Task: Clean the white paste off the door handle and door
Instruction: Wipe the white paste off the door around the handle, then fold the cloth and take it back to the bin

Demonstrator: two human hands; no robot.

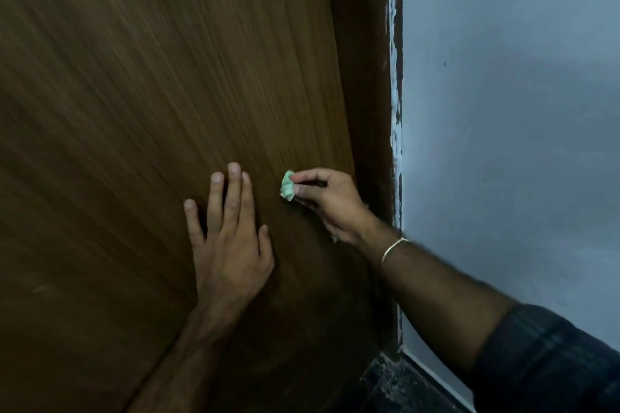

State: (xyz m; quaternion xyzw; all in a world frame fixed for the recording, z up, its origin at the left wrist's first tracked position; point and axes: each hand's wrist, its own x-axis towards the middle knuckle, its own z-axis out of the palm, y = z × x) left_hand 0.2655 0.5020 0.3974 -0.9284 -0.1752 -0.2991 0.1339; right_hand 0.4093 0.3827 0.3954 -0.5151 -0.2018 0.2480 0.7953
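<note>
A brown wood-grain door (pixel 151 94) fills the left and middle of the head view. My left hand (pixel 231 238) lies flat against it, fingers spread, holding nothing. To its right, my right hand (pixel 327 203) pinches a small crumpled green cloth (pixel 287 189) between thumb and fingertips and presses it onto the door near its right edge. No door handle shows in this view, and I see no white paste on the door face around the cloth.
A dark brown door frame (pixel 369 77) runs down the door's right side, with flaky white paint (pixel 394 27) along its outer edge. Beyond it is a pale blue-grey wall (pixel 520 111). Dark speckled floor (pixel 385 386) shows at the bottom.
</note>
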